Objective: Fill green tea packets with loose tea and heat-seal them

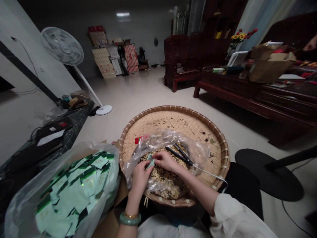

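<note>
A round woven bamboo tray (223, 145) rests in front of me. In it lies an open clear plastic bag (198, 148) holding loose dried tea leaves (165, 180). My left hand (140, 177) and my right hand (164, 161) meet over the leaves, both pinching a small pale green packet (150, 161). A black clamp-like tool (179, 153) with a white cord lies on the bag just right of my right hand. My left wrist wears a green bangle (130, 219).
A large clear bag full of green and pale packets (74, 191) sits at my left. A white standing fan (63, 46) stands on the floor behind. Dark wooden furniture (260, 96) lines the right side. A black round base (269, 178) is on the floor at right.
</note>
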Available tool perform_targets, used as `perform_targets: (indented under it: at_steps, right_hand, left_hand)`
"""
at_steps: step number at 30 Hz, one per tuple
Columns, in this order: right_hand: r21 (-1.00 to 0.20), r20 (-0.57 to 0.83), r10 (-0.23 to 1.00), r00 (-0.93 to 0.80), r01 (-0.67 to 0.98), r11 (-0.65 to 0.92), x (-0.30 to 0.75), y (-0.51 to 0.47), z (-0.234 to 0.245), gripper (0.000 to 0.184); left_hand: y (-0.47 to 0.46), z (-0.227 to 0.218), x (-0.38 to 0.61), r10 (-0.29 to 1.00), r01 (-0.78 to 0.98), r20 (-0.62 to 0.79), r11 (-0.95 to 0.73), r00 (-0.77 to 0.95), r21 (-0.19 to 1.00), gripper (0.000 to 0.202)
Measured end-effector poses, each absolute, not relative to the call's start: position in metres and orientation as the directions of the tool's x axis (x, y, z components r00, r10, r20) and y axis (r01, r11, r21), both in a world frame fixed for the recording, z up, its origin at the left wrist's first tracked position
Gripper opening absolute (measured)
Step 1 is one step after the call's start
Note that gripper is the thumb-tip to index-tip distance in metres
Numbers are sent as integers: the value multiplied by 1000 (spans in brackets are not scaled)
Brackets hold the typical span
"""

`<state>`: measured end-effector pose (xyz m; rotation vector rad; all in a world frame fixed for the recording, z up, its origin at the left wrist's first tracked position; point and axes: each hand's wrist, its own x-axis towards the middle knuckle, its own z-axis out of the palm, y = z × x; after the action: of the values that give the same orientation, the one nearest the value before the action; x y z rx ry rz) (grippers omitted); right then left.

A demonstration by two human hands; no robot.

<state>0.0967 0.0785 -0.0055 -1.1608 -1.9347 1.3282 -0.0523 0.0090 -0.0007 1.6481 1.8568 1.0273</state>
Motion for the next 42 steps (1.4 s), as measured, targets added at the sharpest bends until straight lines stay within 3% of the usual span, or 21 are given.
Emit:
perform_targets:
  at_steps: [4,8,11,14,20,26,31,36,39,42]
  right_hand:
    - [-965,-74,819,-570,249,86,97,77,-3,22]
    - [-899,-83,854,-514,408,159,96,74,-2,13]
    - [-813,70,919,-389,512,278,95,73,2,11]
    - [-803,199,937,-286,501,323,97,73,11,16]
    - [-802,343,893,-293,405,440,110,69,33,34]
    - [-766,362,843,-398,388,513,128,63,34,24]
    - [-857,337,913,-229,327,398,139,62,27,22]
    - [-753,424,852,-307,403,520,150,50,37,21]
    - [-826,296,886,-358,369,425,152,44,41,22]
    - [-979,29,912,-408,171,108,152,39,39,26]
  left_hand:
    - [8,5,-53,980,651,98,38,-171,758,24]
    - [6,3,-50,985,692,102,22,-137,722,25]
    - [5,4,-49,975,679,175,-36,-138,733,28]
    - [4,8,-48,956,636,272,-144,-107,758,31]
    - [4,13,-44,949,492,299,-214,-101,844,27]
    - [5,16,-44,970,423,213,-145,-118,894,26]
    - [3,20,-42,991,303,39,3,-132,953,27]
    - [2,15,-30,965,177,-23,71,-263,982,30]
    - [1,13,-24,959,179,-12,65,-282,982,29]
    - [-1,14,-19,960,158,-19,66,-280,985,28]
